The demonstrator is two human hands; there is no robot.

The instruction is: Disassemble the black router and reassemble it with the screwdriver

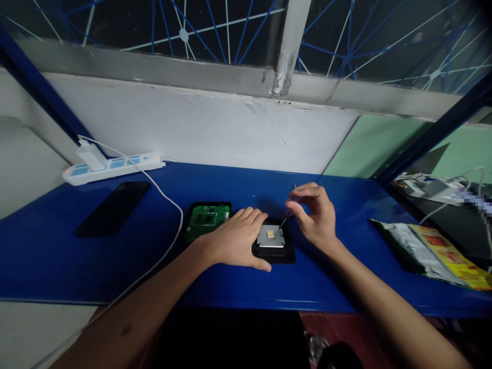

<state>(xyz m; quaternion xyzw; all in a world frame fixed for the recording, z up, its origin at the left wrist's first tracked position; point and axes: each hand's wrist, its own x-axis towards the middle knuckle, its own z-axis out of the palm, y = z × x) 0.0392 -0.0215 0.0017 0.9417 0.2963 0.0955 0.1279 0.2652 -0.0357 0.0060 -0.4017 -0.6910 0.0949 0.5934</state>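
My left hand [240,236] spans the left side of a black plastic case half [286,255], thumb at its near edge and fingers at its far edge, gripping it against the table. Inside the case lies a silver metal plate [263,241] with a small yellowish pad [270,234] on it. My right hand [317,212] is closed around a small screwdriver [283,222], whose tip meets the plate's upper right corner. Partly behind my left hand, a green circuit board [207,219] sits in another black case half.
A black phone [113,209] lies at left, below a white power strip [115,166] with a plugged-in charger [91,155]. The charger's white cable [179,210] runs across the blue table [238,292]. A foil packet [434,251] lies at right. The wall stands behind.
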